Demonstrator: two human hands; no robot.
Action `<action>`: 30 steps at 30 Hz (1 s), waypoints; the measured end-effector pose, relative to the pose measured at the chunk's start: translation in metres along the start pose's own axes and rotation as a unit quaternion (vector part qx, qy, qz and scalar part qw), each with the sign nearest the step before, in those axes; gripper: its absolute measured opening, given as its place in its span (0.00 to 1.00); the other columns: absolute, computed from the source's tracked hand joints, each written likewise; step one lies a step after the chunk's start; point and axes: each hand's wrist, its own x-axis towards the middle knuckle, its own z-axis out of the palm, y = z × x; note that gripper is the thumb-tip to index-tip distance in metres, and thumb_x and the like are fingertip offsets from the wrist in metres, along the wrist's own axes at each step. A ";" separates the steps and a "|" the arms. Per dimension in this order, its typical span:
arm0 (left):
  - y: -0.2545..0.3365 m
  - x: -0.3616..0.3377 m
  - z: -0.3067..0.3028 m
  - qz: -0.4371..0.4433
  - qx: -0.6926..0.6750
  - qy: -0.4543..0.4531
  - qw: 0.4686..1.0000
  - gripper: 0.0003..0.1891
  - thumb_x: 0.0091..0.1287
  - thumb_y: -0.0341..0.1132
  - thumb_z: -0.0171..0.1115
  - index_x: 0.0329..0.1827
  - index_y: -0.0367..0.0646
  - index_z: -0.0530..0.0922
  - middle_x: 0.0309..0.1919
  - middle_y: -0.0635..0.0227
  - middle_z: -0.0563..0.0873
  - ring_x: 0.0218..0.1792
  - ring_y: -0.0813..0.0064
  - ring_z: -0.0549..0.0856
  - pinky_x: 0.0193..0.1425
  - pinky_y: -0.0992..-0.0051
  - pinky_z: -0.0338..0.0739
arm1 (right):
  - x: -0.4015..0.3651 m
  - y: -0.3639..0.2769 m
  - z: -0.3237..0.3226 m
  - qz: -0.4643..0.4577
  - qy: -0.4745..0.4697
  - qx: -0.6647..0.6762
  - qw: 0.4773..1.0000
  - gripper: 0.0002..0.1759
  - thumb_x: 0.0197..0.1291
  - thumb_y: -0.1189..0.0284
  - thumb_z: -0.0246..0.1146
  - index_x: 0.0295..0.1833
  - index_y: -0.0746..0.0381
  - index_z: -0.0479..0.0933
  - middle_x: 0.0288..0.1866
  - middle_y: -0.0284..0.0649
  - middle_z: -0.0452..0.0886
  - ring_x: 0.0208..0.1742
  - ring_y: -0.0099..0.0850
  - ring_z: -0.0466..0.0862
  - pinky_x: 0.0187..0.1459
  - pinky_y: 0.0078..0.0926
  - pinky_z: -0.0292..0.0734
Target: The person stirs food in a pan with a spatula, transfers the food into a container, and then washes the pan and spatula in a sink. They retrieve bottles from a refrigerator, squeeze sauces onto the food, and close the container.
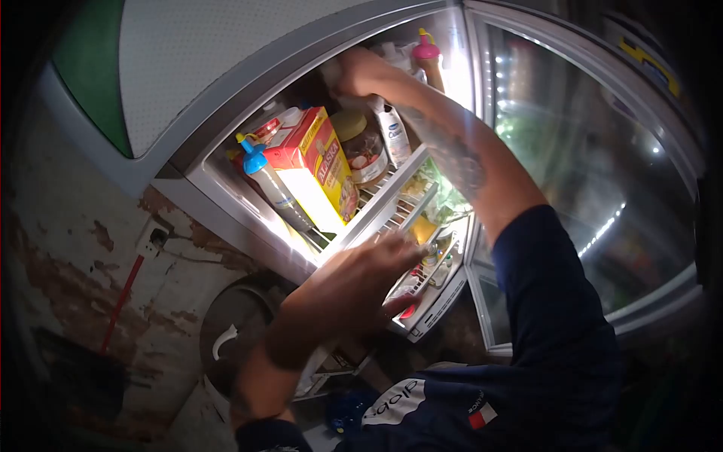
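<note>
My right hand (352, 73) reaches deep into the top shelf of a lit glass-door fridge. Its fingers are in shadow at the back, so what they touch is hidden. Below the shelf front, my left hand (354, 275) hovers with its thumb apart from its slightly blurred fingers, and nothing shows in it. Beneath the right forearm stand a white bottle (393, 134) and a jar (363, 154) with a brownish lid. A red and yellow Alaska box (320, 169) is left of the jar. Beside it leans a dark squeeze bottle with a blue cap (260, 166).
The fridge's glass door (587, 173) stands open on the right. A squeeze bottle with a pink cap (427, 54) is at the far right of the top shelf. Wire shelves below hold green and yellow items. A peeling wall (83, 248) with a socket (156, 238) is at left.
</note>
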 end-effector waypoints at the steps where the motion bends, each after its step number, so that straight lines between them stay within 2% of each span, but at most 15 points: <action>1: -0.024 0.019 0.015 0.031 0.008 0.045 0.998 0.26 0.67 0.41 0.71 0.63 0.36 0.77 0.54 0.49 0.82 0.54 0.48 0.85 0.58 0.57 0.82 | -0.004 0.017 0.010 -0.088 0.065 0.008 0.994 0.51 0.42 0.58 0.82 0.73 0.62 0.71 0.63 0.57 0.81 0.65 0.52 0.81 0.64 0.46 0.79; 3: -0.046 0.043 0.023 -0.049 -0.014 0.107 0.993 0.30 0.68 0.44 0.71 0.70 0.39 0.75 0.64 0.48 0.80 0.64 0.49 0.82 0.69 0.56 0.77 | -0.017 0.038 0.017 -0.194 0.133 0.041 0.971 0.48 0.44 0.59 0.82 0.71 0.64 0.72 0.66 0.55 0.79 0.66 0.54 0.80 0.66 0.45 0.77; 7: -0.074 0.064 0.038 -0.072 0.000 0.165 0.984 0.30 0.69 0.41 0.70 0.70 0.37 0.73 0.64 0.45 0.79 0.65 0.47 0.81 0.71 0.56 0.75 | -0.061 0.044 0.002 -0.321 0.198 0.159 0.912 0.43 0.45 0.68 0.84 0.67 0.65 0.73 0.67 0.51 0.79 0.64 0.47 0.82 0.67 0.38 0.77; 10: -0.089 0.090 0.047 -0.025 -0.005 0.198 0.980 0.29 0.67 0.39 0.70 0.66 0.33 0.73 0.61 0.43 0.79 0.63 0.43 0.80 0.68 0.54 0.77 | -0.089 0.032 -0.003 -0.371 0.296 0.122 0.872 0.40 0.48 0.70 0.83 0.67 0.63 0.72 0.67 0.51 0.77 0.65 0.42 0.81 0.66 0.37 0.78; 13: -0.090 0.086 0.054 -0.101 0.002 0.246 0.964 0.32 0.66 0.39 0.70 0.70 0.34 0.70 0.65 0.43 0.77 0.65 0.43 0.79 0.69 0.54 0.76 | -0.135 0.022 -0.015 -0.380 0.464 0.134 0.789 0.39 0.54 0.65 0.81 0.69 0.61 0.71 0.63 0.50 0.78 0.67 0.44 0.80 0.64 0.38 0.80; 15: -0.081 0.085 0.076 -0.001 0.008 0.463 0.886 0.30 0.59 0.35 0.77 0.63 0.37 0.74 0.56 0.49 0.79 0.55 0.47 0.81 0.62 0.51 0.77 | -0.204 0.033 -0.022 -0.254 0.413 0.205 0.851 0.41 0.54 0.58 0.81 0.69 0.60 0.70 0.60 0.48 0.78 0.66 0.45 0.80 0.62 0.40 0.81; 16: -0.061 0.072 0.077 0.020 0.107 0.504 0.857 0.33 0.56 0.40 0.81 0.61 0.38 0.73 0.55 0.49 0.79 0.56 0.51 0.80 0.61 0.54 0.75 | -0.232 0.033 -0.024 -0.209 0.386 0.244 0.865 0.42 0.54 0.56 0.80 0.69 0.61 0.70 0.59 0.48 0.78 0.66 0.45 0.80 0.61 0.41 0.81; 17: -0.036 0.064 0.078 0.016 0.112 0.518 0.848 0.40 0.54 0.48 0.84 0.62 0.38 0.71 0.56 0.47 0.78 0.58 0.51 0.78 0.63 0.56 0.73 | -0.250 0.024 -0.023 -0.210 0.358 0.292 0.862 0.43 0.52 0.56 0.81 0.68 0.62 0.70 0.60 0.49 0.78 0.65 0.45 0.80 0.61 0.41 0.80; 19: 0.002 0.052 0.086 -0.009 0.069 0.513 0.856 0.51 0.50 0.47 0.86 0.73 0.39 0.64 0.64 0.43 0.75 0.68 0.43 0.75 0.70 0.52 0.74 | -0.280 0.003 -0.024 -0.204 0.293 0.386 0.850 0.45 0.49 0.56 0.81 0.68 0.64 0.69 0.61 0.50 0.78 0.64 0.44 0.80 0.61 0.41 0.78; 21: 0.013 0.038 0.109 -0.042 -0.007 0.471 0.881 0.53 0.52 0.47 0.86 0.75 0.37 0.60 0.66 0.42 0.74 0.68 0.44 0.77 0.68 0.52 0.78 | -0.284 -0.014 -0.015 -0.225 0.187 0.473 0.831 0.45 0.47 0.56 0.82 0.67 0.66 0.70 0.61 0.51 0.79 0.64 0.45 0.80 0.61 0.42 0.76; 22: 0.005 0.022 0.138 -0.088 -0.149 0.439 0.881 0.53 0.52 0.45 0.86 0.75 0.36 0.59 0.64 0.42 0.77 0.64 0.46 0.81 0.65 0.53 0.80 | -0.279 -0.020 -0.008 -0.242 0.116 0.508 0.818 0.44 0.47 0.56 0.82 0.66 0.66 0.72 0.61 0.52 0.79 0.65 0.47 0.79 0.62 0.44 0.75; 23: -0.001 0.005 0.163 -0.131 -0.216 0.410 0.876 0.52 0.53 0.44 0.86 0.74 0.35 0.59 0.61 0.43 0.79 0.59 0.49 0.84 0.62 0.55 0.82 | -0.267 -0.021 0.002 -0.298 0.013 0.486 0.822 0.42 0.51 0.52 0.79 0.65 0.65 0.73 0.61 0.54 0.79 0.66 0.49 0.79 0.65 0.47 0.73; 25: -0.007 -0.028 0.200 -0.221 -0.270 0.365 0.863 0.49 0.54 0.41 0.84 0.72 0.34 0.59 0.55 0.46 0.85 0.50 0.54 0.90 0.55 0.59 0.86 | -0.234 -0.018 0.028 -0.338 0.058 0.459 0.819 0.35 0.68 0.49 0.63 0.68 0.66 0.73 0.66 0.57 0.76 0.68 0.49 0.78 0.70 0.48 0.69; 28: -0.011 -0.067 0.234 -0.238 -0.193 0.391 0.868 0.46 0.55 0.40 0.84 0.69 0.34 0.62 0.51 0.48 0.87 0.48 0.56 0.91 0.52 0.61 0.86 | -0.138 -0.019 0.012 -0.237 0.138 0.263 0.925 0.18 0.73 0.67 0.54 0.57 0.68 0.79 0.57 0.59 0.79 0.65 0.55 0.81 0.61 0.47 0.80; 30: -0.002 -0.080 0.238 -0.278 -0.174 0.393 0.859 0.45 0.55 0.40 0.84 0.68 0.34 0.63 0.50 0.48 0.86 0.48 0.56 0.91 0.52 0.61 0.86 | -0.048 -0.025 -0.009 -0.078 -0.046 -0.051 0.995 0.21 0.70 0.64 0.56 0.59 0.66 0.81 0.61 0.58 0.81 0.60 0.54 0.83 0.59 0.47 0.81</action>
